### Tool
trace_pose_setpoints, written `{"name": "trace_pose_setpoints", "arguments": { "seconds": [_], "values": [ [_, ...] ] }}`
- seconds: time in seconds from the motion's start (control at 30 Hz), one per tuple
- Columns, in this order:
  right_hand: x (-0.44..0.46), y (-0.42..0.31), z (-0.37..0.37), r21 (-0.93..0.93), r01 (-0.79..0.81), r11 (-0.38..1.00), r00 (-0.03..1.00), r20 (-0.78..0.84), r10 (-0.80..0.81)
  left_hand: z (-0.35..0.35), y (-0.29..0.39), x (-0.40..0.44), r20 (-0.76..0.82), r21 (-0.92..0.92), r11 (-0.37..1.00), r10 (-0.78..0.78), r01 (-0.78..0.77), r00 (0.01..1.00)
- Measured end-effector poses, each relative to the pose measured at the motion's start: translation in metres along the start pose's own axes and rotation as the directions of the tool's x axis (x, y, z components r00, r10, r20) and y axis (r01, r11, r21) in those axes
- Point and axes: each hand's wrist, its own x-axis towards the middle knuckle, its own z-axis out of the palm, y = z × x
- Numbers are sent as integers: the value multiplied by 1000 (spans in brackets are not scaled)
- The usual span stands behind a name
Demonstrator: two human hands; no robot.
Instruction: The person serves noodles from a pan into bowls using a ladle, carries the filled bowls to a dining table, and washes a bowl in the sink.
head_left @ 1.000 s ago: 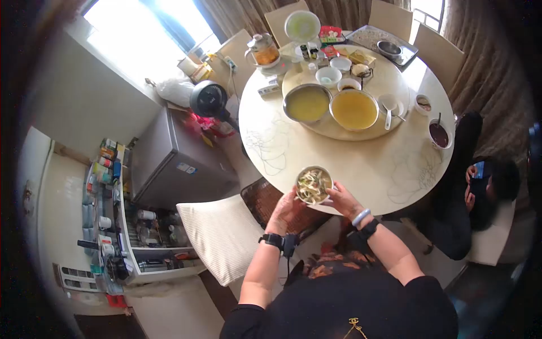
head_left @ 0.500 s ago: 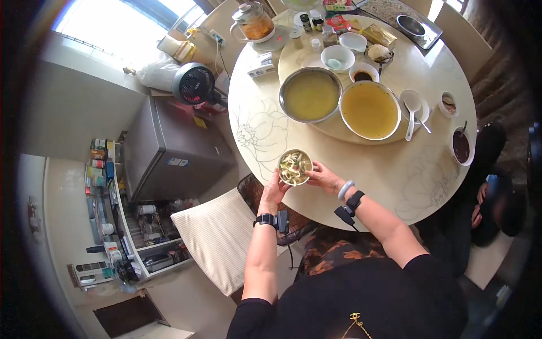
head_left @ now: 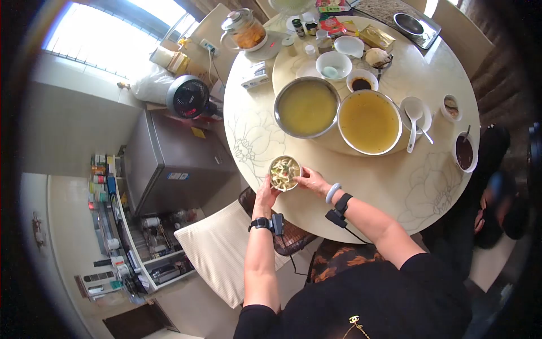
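Observation:
A small round bowl [head_left: 285, 174] filled with pale noodle-like strips and green bits is held between my hands at the near left edge of the table. My left hand [head_left: 266, 195] wraps the bowl's left and lower side. On its right side, the fingers of my right hand [head_left: 312, 182] press against the rim. Beyond the bowl stand a metal pot [head_left: 307, 107] of yellowish liquid and a white-rimmed bowl [head_left: 368, 123] of orange-yellow broth. A white spoon [head_left: 413, 121] lies on a small dish to the right of them.
Jars, packets and a bowl with a pale egg-like item [head_left: 333, 68] crowd the far side. A glass kettle [head_left: 244, 31] stands at the back left. At the right edge is a bowl of dark liquid [head_left: 464, 152]; another person sits beyond it. A chair [head_left: 217, 248] is at my left.
The bowl and both my hands sit slightly lower and further left in view. The whole view has shifted a little with my head. Both hands keep their hold.

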Motion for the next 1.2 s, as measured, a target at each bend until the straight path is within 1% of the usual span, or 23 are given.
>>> {"name": "trace_pose_setpoints", "arguments": {
  "seconds": [0.1,0.17,0.2,0.23,0.3,0.37,0.43,0.5,0.57,0.63,0.67,0.7,0.77,0.83,0.87,0.9,0.93,1.0,1.03,1.1,1.13,1.17,1.2],
  "values": [
    [3,-5,-1,-35,42,999,998,-36,-43,2,3,9,7,38,999,20,-20,1000],
    [9,-2,-4,-163,32,986,998,-46,-40,-1,4,15,8,19,999,26,-26,1000],
    [17,1,-4,-302,100,948,986,-96,-134,0,6,17,8,25,999,32,-32,999],
    [22,8,-2,-255,202,946,967,-103,-234,-1,7,21,8,31,999,38,-38,999],
    [16,-11,-2,-331,170,928,975,-78,-206,-12,5,39,7,-31,998,57,-57,998],
    [18,-11,-2,-298,199,934,966,-103,-239,-2,12,37,-26,-35,999,39,-40,999],
    [17,-13,-3,-275,231,933,957,-109,-269,6,15,34,19,-20,996,86,-86,996],
    [3,-27,3,-92,236,967,968,-68,-243,2,16,34,-14,-3,993,114,-114,993],
    [10,-9,2,-19,318,948,947,-51,-318,11,24,20,2,42,990,137,-137,991],
    [-9,-16,1,-54,310,949,949,-46,-313,6,29,20,-39,13,990,143,-143,989],
    [-24,-19,1,-151,341,928,934,-59,-353,1,34,16,-112,68,984,169,-162,979],
    [-22,-6,-4,-343,224,912,964,-57,-258,0,40,10,-177,125,974,208,-188,962],
    [-73,-19,-6,-425,113,898,979,-105,-173,10,48,-27,-189,276,895,409,-351,893],
    [-114,-20,-16,-311,20,950,999,52,-4,35,52,-82,-116,378,772,587,-511,801],
    [-137,-16,-19,-298,23,954,1000,17,-19,42,50,-99,-3,387,691,663,-610,749],
    [-165,-9,-20,-289,18,957,1000,-13,-23,50,45,-117,34,373,690,657,-620,753],
    [-195,-7,-17,-281,-21,959,998,-57,5,57,39,-135,174,387,658,636,-646,752],
    [-253,-7,-7,-270,-58,961,992,-126,25,64,19,-152,447,403,581,549,-707,706],
    [-280,-4,0,-197,-93,976,985,-162,61,66,6,-153,573,402,538,483,-741,662],
    [-328,12,9,-122,-115,986,973,-214,87,85,-12,-185,720,442,502,295,-743,628],
    [-350,26,15,-68,-90,994,971,-227,72,91,-29,-193,778,410,541,213,-734,591],
    [-373,35,22,-14,-62,998,969,-241,57,101,-42,-205,846,389,498,140,-775,515],
    [-394,46,29,-14,-52,999,966,-253,47,104,-53,-222,908,353,317,112,-880,404]
  ]
}}
